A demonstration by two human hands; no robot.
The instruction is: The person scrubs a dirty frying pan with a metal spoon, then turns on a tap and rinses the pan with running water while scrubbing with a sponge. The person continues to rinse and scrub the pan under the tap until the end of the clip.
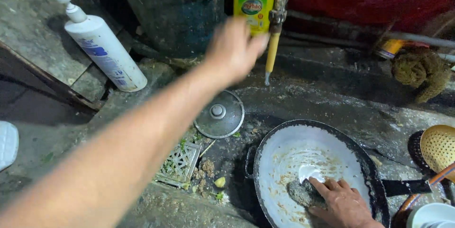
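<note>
A grey scrubber (303, 192) is being pressed by the closed right hand (343, 204) into a food-crusted pan (284, 157); the left hand (234, 48) is being held open near the tap (276, 19).

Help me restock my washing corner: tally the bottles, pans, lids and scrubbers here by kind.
Bottles: 2 (white pump bottle, yellow bottle)
Pans: 1 (pan)
Lids: 1 (lid)
Scrubbers: 2 (grey scrubber under right hand, brown scrubber)
Total: 6

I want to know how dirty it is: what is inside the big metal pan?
Inside the pan lie brownish food smears and a pale puddle of water. The right hand presses a grey scouring pad onto its bottom; the metal beneath hand and pad is hidden.
</note>
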